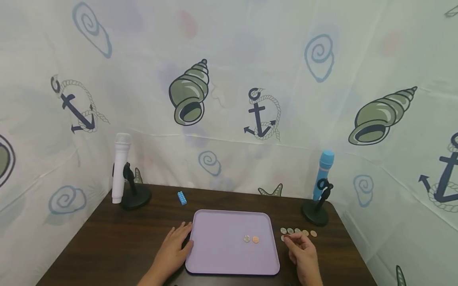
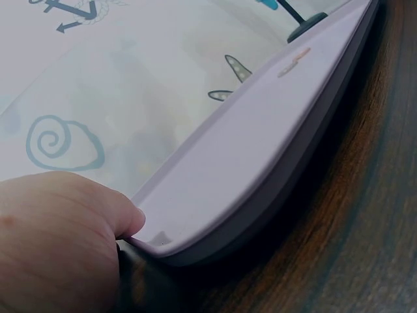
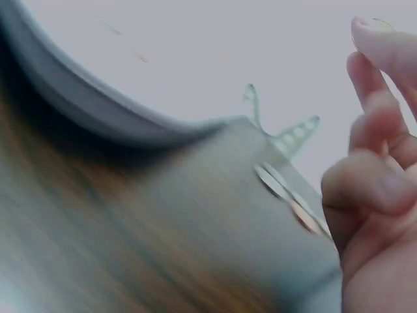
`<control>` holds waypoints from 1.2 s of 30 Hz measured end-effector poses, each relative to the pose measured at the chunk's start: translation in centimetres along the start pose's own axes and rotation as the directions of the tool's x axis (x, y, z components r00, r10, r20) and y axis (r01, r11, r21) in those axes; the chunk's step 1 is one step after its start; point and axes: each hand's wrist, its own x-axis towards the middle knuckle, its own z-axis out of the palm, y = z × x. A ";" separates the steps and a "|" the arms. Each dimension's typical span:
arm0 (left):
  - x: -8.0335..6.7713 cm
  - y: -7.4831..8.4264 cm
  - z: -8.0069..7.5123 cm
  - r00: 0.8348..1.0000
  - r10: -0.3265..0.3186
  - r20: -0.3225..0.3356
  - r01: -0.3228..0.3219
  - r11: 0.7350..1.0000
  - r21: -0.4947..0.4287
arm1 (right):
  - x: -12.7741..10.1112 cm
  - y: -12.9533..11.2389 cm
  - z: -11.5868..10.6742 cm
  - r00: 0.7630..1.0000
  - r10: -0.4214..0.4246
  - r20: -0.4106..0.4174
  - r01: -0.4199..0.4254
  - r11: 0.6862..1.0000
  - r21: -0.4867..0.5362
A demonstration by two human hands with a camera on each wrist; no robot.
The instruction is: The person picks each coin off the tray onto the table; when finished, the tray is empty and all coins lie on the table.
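Note:
A pale purple tray (image 1: 222, 256) lies on the dark wooden table, with a silver coin (image 1: 247, 238) and a copper coin (image 1: 255, 240) on it. My left hand (image 1: 175, 245) rests at the tray's left edge, fingers extended; the left wrist view shows the thumb (image 2: 130, 218) on the rim near a corner. Right of the tray, my right hand (image 1: 303, 254) pinches a coin (image 3: 383, 23) between thumb and index finger, only its thin edge showing. Just beyond those fingertips lie several loose coins (image 1: 290, 230), one partly hidden behind the hand.
A white microphone (image 1: 121, 171) leans in a black stand (image 1: 136, 196) at the back left. Its blue counterpart (image 1: 323, 172) is in another black stand (image 1: 315, 212) at the back right. A blue toy brick (image 1: 182, 198) lies behind the tray. Patterned cloth (image 1: 229, 159) hangs behind the table.

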 end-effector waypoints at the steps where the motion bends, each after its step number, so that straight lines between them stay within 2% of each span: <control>1: 0.0 0.0 -0.1 1.000 -0.001 -0.001 0.001 1.000 0.002 | 0.2 -0.1 -0.5 0.999 -0.016 -0.046 0.015 1.000 -0.011; 4: -0.1 0.0 -0.2 1.000 0.001 0.000 -0.001 1.000 -0.001 | 0.7 -0.2 -2.1 0.983 -0.057 -0.175 0.042 0.995 -0.086; 8: 0.1 0.1 -0.3 1.000 0.004 0.001 -0.004 1.000 -0.014 | 1.3 -0.3 -4.1 0.951 -0.077 -0.301 0.023 0.983 -0.181; 13: 0.1 0.2 -0.2 1.000 0.000 -0.007 0.000 1.000 -0.009 | 2.0 -0.2 -5.6 0.928 -0.070 -0.366 -0.023 0.970 -0.244; 16: 0.1 0.2 -0.3 1.000 0.003 -0.010 -0.003 1.000 -0.009 | 2.2 -0.1 -6.1 0.918 -0.061 -0.391 -0.078 0.941 -0.330; 19: 0.1 0.3 -0.2 1.000 -0.003 -0.002 0.003 1.000 -0.010 | 2.4 0.1 -6.6 0.920 -0.032 -0.390 -0.131 0.914 -0.383; 23: 0.1 0.1 -0.1 1.000 -0.004 0.010 0.004 1.000 -0.015 | 2.3 0.2 -6.9 0.935 -0.003 -0.356 -0.155 0.896 -0.415; 28: 0.0 -0.2 0.1 1.000 0.000 0.019 0.001 1.000 -0.027 | 2.3 0.4 -7.0 0.946 0.043 -0.322 -0.204 0.852 -0.482; 36: 0.1 0.1 -0.2 1.000 -0.007 0.025 0.008 0.999 -0.036 | 2.7 0.3 -7.1 0.958 0.066 -0.277 -0.217 0.801 -0.559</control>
